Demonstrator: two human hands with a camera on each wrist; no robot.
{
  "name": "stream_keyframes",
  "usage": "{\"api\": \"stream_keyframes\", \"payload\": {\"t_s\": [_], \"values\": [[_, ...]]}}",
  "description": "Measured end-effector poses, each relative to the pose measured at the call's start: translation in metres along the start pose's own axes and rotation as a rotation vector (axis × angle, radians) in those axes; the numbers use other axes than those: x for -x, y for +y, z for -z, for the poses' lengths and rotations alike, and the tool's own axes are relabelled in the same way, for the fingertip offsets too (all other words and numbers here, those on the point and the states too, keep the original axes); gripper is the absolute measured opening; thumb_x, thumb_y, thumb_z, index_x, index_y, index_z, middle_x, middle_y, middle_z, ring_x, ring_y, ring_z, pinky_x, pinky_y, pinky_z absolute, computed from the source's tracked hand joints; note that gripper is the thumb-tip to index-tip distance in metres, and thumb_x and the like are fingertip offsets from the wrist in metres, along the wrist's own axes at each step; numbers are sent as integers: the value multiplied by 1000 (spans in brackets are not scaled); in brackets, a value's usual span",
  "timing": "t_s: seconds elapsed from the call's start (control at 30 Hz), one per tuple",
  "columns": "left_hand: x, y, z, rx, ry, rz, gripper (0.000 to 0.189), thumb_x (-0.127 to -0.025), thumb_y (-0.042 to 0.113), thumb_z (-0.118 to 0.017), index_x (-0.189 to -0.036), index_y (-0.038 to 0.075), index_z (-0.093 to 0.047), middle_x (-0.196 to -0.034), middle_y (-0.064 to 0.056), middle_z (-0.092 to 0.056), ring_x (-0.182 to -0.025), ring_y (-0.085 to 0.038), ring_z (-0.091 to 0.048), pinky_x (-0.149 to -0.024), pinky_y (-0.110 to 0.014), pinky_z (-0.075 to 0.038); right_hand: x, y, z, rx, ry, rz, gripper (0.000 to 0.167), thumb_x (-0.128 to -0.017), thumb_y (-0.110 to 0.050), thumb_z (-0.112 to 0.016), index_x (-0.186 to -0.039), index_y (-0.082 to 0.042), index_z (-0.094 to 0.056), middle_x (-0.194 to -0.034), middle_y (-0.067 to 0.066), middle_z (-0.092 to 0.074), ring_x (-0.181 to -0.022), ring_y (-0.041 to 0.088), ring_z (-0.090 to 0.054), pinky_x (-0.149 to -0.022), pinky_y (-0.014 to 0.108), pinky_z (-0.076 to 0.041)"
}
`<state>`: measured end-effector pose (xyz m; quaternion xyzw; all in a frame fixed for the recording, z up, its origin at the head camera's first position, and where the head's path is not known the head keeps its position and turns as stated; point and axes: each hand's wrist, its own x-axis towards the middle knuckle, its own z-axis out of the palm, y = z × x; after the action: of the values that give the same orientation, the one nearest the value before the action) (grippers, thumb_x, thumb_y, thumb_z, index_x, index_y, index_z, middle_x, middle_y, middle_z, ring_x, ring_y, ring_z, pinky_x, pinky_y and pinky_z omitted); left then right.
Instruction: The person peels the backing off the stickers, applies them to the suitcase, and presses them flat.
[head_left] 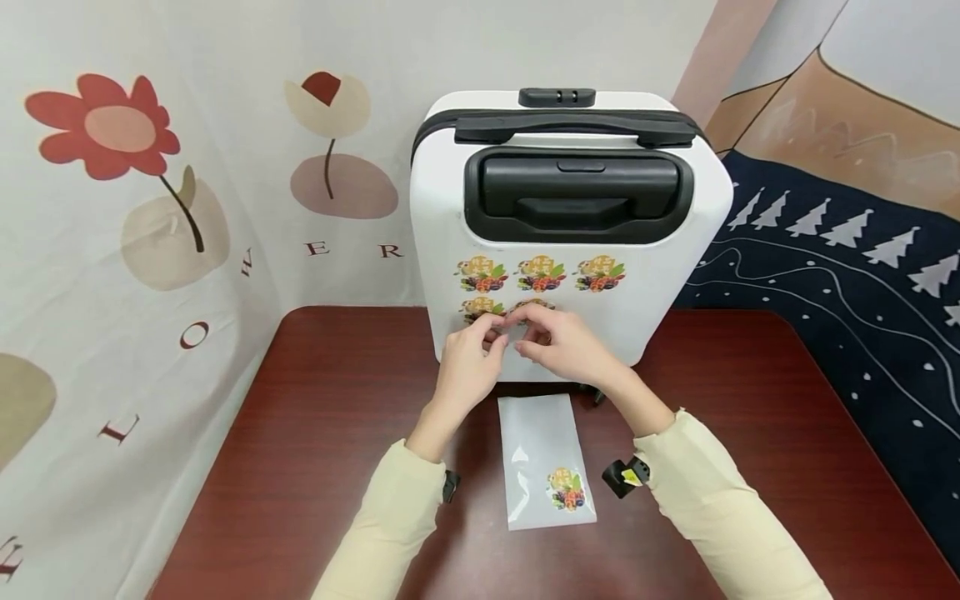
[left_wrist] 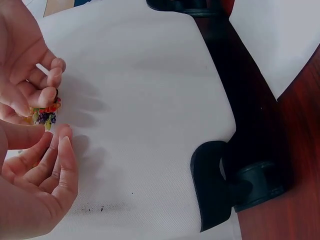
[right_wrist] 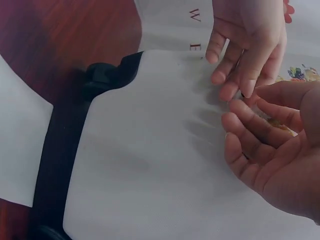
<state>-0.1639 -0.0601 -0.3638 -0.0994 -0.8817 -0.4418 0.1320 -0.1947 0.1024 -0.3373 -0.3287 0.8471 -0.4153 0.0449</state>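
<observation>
A white suitcase [head_left: 637,292] stands upright on the table, with fruit-patterned stickers on its front. Three make an upper row, with the middle sticker [head_left: 542,273] among them. Below them are a left sticker [head_left: 480,307] and a second-row sticker [head_left: 534,302] partly covered by fingers. My left hand [head_left: 467,360] and right hand [head_left: 572,342] meet over these, fingers loosely bent and index fingertips almost together. In the left wrist view, a sticker's colourful fruit edge [left_wrist: 46,118] shows between the hands. Fingertips appear to touch it; their exact contact is partly hidden.
A glossy white sheet [head_left: 536,433] lies in front of the suitcase, with one fruit sticker [head_left: 566,489] at its lower right. The dark red table [head_left: 315,433] extends to both sides. Printed cloth [head_left: 225,125] hangs behind. A suitcase wheel [left_wrist: 257,185] shows low down.
</observation>
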Motion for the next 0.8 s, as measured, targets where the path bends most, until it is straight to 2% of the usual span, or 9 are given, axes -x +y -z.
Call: {"api": "stream_keyframes", "payload": {"t_s": [0.17, 0.5, 0.63, 0.8], "values": [[0, 1, 0, 7, -3, 19, 16, -89, 10, -57, -103, 6, -64, -82, -7, -65, -73, -20, -62, -63, -33, -49, 2, 6, 1, 4, 7, -44, 25, -84, -3, -59, -109, -2, -60, -74, 3, -61, -61, 13, -54, -54, 29, -44], [1, 0, 1, -4, 7, 36, 15, -88, 11, -59, -101, 7, -64, -82, -5, -65, -73, -18, -62, -64, -33, -49, 20, 26, 16, -16, 49, -188, 18, -85, -1, -57, -100, 5, -63, -75, 12, -62, -61, 27, -57, -52, 29, -46], [2, -1, 1, -5, 7, 44, 15, -89, 11, -58, -102, 7, -64, -82, -5, -65, -72, -19, -62, -64, -33, -49, 20, 23, 16, -14, 41, -181, 17, -85, -4, -59, -100, 3, -63, -72, 8, -62, -63, 27, -59, -53, 29, -46], [2, -2, 0, -25, 7, 46, 14, -89, 11, -58, -101, 7, -64, -82, -5, -65, -72, -18, -62, -64, -33, -49, 13, 11, 12, -21, -21, -93, 28, -86, -8, -61, -113, -3, -61, -75, 4, -63, -66, 21, -60, -57, 29, -47]]}}
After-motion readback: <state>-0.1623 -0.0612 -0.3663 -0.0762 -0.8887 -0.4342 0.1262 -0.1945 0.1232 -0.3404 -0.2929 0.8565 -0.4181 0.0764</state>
